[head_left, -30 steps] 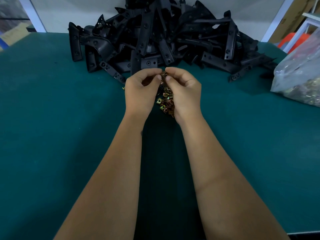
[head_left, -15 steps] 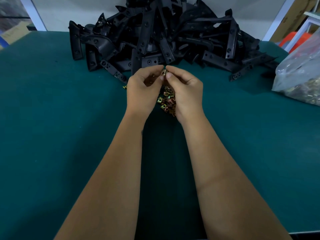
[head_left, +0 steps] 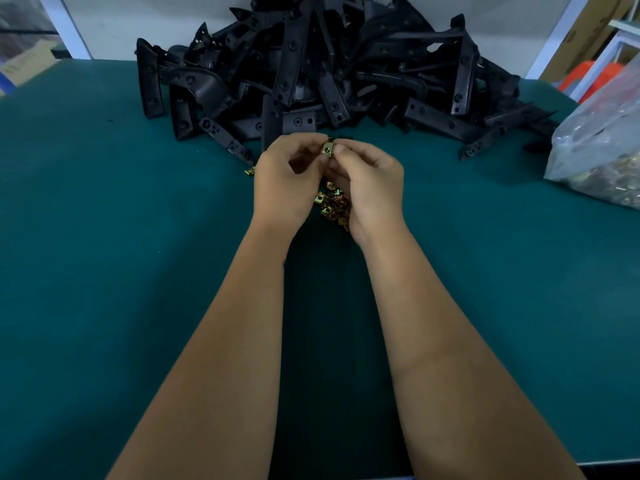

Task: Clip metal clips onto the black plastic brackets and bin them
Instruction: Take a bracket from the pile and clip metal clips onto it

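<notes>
Head view of a clip-fitting station on a teal tabletop [head_left: 104,271]. The landmark is the pile of black plastic brackets [head_left: 329,74], heaped at the far middle of the tabletop against a pale wall.

Just in front of the pile's near edge, both hands meet above the tabletop. The left hand [head_left: 287,181] and the right hand [head_left: 370,181] have their fingers curled inward, and their thumbs and forefingers converge on a single metal clip [head_left: 327,149], a small brass-coloured square piece with a hole in its face. The clip is pinched between the two hands, raised clear of the tabletop, and appears to touch no bracket. How the remaining fingers of each hand lie beneath the clip cannot be told.

Nearer the viewer than the pile, directly below and between the two hands, a small heap of loose metal clips [head_left: 334,206] lies on the tabletop, partly hidden by the right hand's palm. One stray clip [head_left: 250,172] lies alone to the left of the left hand, just beside the nearest bracket end at the front of the pile.

To the right of the pile, at the edge of the view, a clear plastic bag [head_left: 602,143] rests on the tabletop; small metallic pieces show through its lower part. Beyond the bag, right of the pile, an orange object [head_left: 585,76] and white frame members are visible, too indistinct to identify. Both forearms extend from the lower edge of the view toward the pile.
</notes>
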`<state>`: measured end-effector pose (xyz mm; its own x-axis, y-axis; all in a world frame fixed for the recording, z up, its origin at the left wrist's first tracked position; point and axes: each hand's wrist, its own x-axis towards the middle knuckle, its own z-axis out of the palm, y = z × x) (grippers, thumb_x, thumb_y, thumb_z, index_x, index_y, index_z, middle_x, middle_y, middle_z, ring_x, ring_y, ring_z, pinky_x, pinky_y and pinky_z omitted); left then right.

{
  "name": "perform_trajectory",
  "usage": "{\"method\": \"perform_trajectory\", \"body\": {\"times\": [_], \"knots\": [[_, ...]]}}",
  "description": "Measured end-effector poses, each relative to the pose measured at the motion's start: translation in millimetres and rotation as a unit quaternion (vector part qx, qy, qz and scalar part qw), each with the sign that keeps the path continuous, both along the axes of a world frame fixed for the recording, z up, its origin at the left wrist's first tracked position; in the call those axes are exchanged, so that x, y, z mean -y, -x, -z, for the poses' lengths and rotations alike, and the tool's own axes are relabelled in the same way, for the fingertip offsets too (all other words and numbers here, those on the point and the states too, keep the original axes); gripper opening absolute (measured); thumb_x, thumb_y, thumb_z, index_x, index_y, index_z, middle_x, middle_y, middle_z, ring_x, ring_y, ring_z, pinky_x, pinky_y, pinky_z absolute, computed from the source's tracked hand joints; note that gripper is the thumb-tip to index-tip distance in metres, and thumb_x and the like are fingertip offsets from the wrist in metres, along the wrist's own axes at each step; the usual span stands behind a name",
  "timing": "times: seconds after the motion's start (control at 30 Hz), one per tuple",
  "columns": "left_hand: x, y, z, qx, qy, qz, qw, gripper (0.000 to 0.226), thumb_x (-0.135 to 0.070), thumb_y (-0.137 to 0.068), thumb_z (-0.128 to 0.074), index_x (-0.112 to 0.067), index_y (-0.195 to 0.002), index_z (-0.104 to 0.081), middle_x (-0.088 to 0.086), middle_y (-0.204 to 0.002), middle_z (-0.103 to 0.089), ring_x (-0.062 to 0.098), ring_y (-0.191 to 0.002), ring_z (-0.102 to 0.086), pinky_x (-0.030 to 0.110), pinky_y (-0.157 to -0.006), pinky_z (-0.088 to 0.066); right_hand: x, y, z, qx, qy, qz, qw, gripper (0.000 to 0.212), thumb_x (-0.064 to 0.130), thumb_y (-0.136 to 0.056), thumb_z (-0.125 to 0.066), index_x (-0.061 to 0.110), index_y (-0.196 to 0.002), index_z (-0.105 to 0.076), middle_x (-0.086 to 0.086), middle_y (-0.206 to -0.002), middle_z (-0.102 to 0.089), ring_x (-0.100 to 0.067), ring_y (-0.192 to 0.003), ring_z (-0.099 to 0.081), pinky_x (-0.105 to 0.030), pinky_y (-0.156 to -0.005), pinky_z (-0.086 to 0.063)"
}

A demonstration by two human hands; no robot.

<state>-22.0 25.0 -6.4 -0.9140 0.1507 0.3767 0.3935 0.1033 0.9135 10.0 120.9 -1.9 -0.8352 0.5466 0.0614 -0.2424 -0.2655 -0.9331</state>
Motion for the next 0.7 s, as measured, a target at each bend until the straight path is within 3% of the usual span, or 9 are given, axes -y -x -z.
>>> {"method": "perform_trajectory", "body": {"times": [0.23, 0.47, 0.7], "knots": [[-0.7, 0.3, -0.1, 0.008, -0.012, 0.032, 0.999, 0.028, 0.004, -0.090, -0.063, -0.016, -0.106, -0.073, -0.009, -0.098, -0.073, 0.002, -0.095, -0.069, 0.017, -0.086, -0.052, -2.7, -0.9, 1.2, 0.008, 0.004, -0.005, 1.000, 0.014, -0.002, -0.092, -0.063, 0.008, -0.085, -0.070, -0.011, -0.087, -0.071, -0.020, -0.082, -0.070, -0.028, -0.075, -0.059], [0.3, 3.9, 1.3, 0.014, -0.026, 0.029, 0.999, 0.026, -0.001, -0.090, -0.067, -0.006, -0.115, -0.072, -0.005, -0.102, -0.072, -0.005, -0.094, -0.067, 0.013, -0.085, -0.050, -0.6, -1.3, 1.3, 0.004, -0.011, 0.014, 1.000, 0.010, -0.001, -0.092, -0.063, 0.005, -0.090, -0.070, -0.010, -0.086, -0.071, -0.020, -0.082, -0.069, -0.028, -0.076, -0.059], [1.6, 1.8, 0.5, 0.010, -0.036, 0.040, 0.998, 0.023, -0.004, -0.091, -0.066, -0.017, -0.109, -0.073, -0.013, -0.096, -0.073, -0.004, -0.092, -0.068, 0.012, -0.082, -0.050, 0.8, -0.9, 0.5, -0.013, -0.017, 0.021, 1.000, 0.011, -0.002, -0.093, -0.062, 0.004, -0.100, -0.067, -0.005, -0.085, -0.070, -0.013, -0.078, -0.069, -0.025, -0.076, -0.058]]}}
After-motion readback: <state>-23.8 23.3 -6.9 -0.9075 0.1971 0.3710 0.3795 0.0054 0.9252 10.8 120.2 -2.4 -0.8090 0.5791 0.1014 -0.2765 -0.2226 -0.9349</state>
